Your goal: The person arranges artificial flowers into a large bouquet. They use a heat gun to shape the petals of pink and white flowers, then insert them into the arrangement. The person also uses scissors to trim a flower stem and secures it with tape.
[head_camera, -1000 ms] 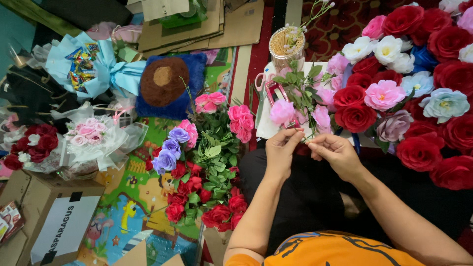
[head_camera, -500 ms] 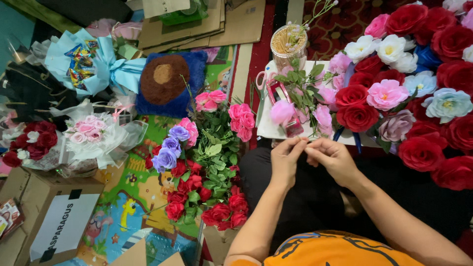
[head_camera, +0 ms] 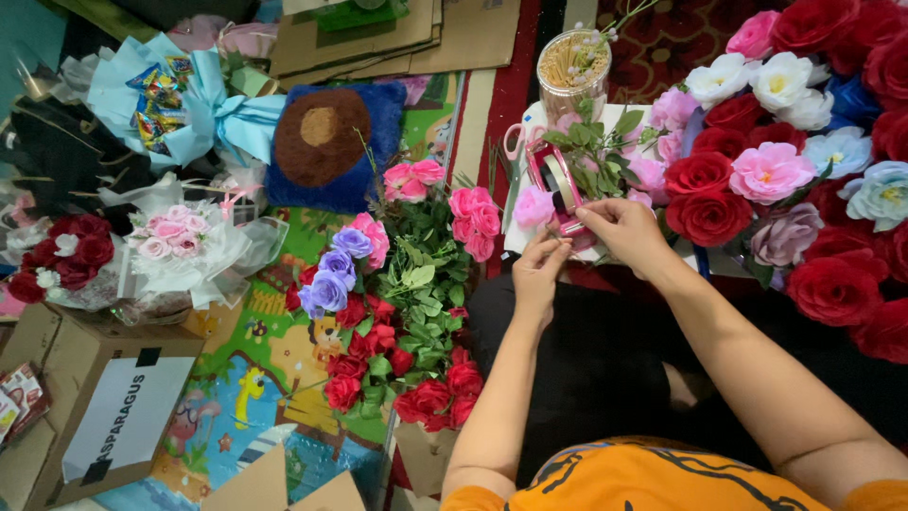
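Note:
My left hand (head_camera: 539,276) is raised with its fingertips pinched on the stem of a small pink flower (head_camera: 532,206). My right hand (head_camera: 619,232) is just to its right. Its fingertips are closed on the near end of a pink tape dispenser (head_camera: 555,182), which lies on a white sheet (head_camera: 515,203). The two hands almost touch. Leafy green sprigs (head_camera: 596,156) lie over the dispenser. My legs in black cloth (head_camera: 586,369) are below the hands.
A heap of red, pink, white and blue fabric roses (head_camera: 794,161) fills the right. A loose bunch of red, pink and purple flowers (head_camera: 397,312) lies left of my knees. A jar of sticks (head_camera: 572,61), a blue cushion (head_camera: 331,142), wrapped bouquets (head_camera: 180,246) and cardboard boxes (head_camera: 104,416) lie around.
Both hands have moved away from me, from working together under the pink flower to the tape dispenser. The right hand's fingers now reach onto the dispenser.

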